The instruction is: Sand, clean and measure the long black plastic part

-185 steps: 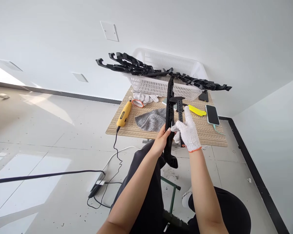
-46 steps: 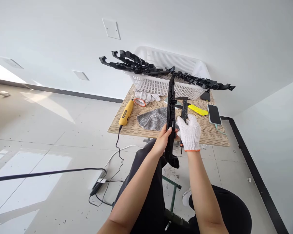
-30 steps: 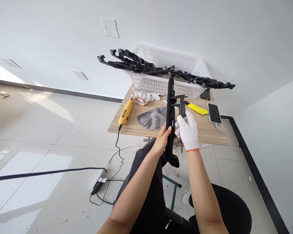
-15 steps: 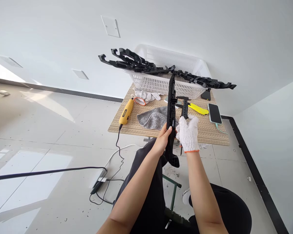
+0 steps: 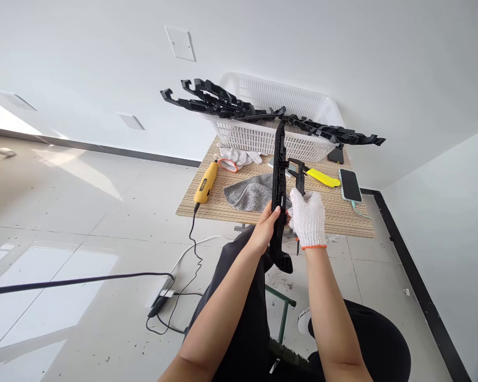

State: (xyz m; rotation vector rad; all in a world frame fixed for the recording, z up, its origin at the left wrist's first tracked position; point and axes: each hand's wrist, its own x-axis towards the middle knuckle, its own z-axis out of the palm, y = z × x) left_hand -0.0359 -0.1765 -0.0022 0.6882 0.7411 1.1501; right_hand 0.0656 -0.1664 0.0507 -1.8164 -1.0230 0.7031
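Observation:
My bare left hand [image 5: 267, 227] grips a long black plastic part [image 5: 279, 183] around its lower half and holds it nearly upright above the table's front edge. Just right of it, my right hand [image 5: 307, 218], in a white knitted glove with an orange cuff, is closed on a black caliper [image 5: 300, 176]. The caliper's jaws point up, close to the part's right side; whether they touch it I cannot tell. Its thin lower end sticks out below the glove. Behind the part lies a grey cloth [image 5: 249, 192], partly hidden by it.
A white basket [image 5: 247, 135] full of similar black parts stands at the table's back, with ends overhanging. On the wooden table [image 5: 191, 204] lie a yellow corded rotary tool [image 5: 206, 183], a white glove [image 5: 239, 156], a yellow-handled knife [image 5: 323, 178] and a charging phone [image 5: 349, 185].
The caliper has tilted, its jaws swinging left toward the black part. My right hand has turned slightly with it. My left hand and the part have stayed in place.

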